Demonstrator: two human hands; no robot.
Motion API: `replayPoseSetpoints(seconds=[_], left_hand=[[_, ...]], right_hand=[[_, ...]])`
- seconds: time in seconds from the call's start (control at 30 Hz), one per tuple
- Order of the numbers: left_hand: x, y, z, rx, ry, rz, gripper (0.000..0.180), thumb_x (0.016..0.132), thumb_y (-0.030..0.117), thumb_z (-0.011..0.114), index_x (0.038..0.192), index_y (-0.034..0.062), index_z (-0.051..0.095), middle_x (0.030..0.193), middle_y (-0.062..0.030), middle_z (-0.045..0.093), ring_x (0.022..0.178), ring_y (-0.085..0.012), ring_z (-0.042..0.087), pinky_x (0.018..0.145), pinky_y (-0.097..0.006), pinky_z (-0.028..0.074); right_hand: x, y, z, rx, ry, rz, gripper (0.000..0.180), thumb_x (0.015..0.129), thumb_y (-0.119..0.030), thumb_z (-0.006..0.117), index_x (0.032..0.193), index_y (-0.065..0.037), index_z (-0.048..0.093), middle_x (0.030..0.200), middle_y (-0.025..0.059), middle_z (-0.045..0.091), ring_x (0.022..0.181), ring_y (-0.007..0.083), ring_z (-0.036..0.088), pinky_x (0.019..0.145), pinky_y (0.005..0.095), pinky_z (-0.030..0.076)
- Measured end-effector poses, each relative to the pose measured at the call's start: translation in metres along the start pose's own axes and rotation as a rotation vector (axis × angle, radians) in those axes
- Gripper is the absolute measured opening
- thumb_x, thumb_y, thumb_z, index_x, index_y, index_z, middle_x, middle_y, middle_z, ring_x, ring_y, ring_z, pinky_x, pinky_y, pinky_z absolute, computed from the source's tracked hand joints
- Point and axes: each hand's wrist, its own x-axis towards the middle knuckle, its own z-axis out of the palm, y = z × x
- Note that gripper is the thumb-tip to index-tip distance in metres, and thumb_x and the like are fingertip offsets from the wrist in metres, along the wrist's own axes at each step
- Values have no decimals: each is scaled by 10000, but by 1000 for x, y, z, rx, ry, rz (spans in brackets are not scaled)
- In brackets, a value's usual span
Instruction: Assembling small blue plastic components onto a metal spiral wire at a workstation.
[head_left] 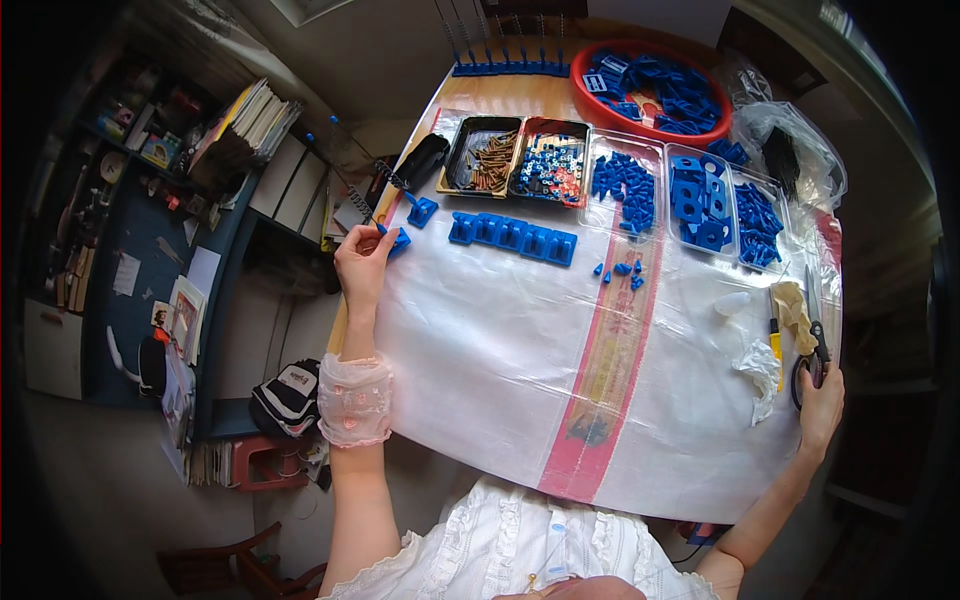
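At the table's left edge my left hand (362,262) is closed in a pinch on a small blue plastic piece with a square base (399,243). A thin twisted rod (356,196) rises from about there toward the upper left. Just beyond lies a similar blue plastic piece (423,211), and to its right stands a row of joined blue pieces (513,238). Over at the right edge, my right hand (822,408) has its fingers around the black handles of a pair of scissors (819,345), blades pointing away from me.
Behind the row sit trays of brass-coloured screws (492,165), small mixed parts (552,160), blue cones (625,190) and blue plates (697,200). A red basin (648,128) holds blue parts. Loose cones (622,269), a yellow-handled cutter (775,345) and crumpled tissue (760,375) lie nearer.
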Motion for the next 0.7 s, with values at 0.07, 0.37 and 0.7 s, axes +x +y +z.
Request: replayPoseSetpoints(seconds=[0.07,0.37,0.7], left_hand=[[-1,3,0,-2,15,-2,204,823,132,809,815,-1,655,738,-13,693,672,-46,621,641,-203,489],[3,-2,-5,47,117,-38,254,839,182,791,790,-21,646,689,-17,651,612,-61,566,579,-220,450],[4,-5,-7,9,107,-123,275,840,204,797,805,-30,656,722,-20,655,636,-62,571,591,-206,445]], right_hand=[[0,1,0,-1,8,-6,370,877,-186,707,1172,4,588,1084,185,654,1019,370,634,867,450,482],[0,2,2,-7,24,-27,352,872,-189,705,1131,20,592,1078,190,653,1018,377,631,868,454,479],[0,3,2,-4,27,-33,367,869,-194,707,1142,21,590,1098,199,654,1028,383,632,868,458,481]])
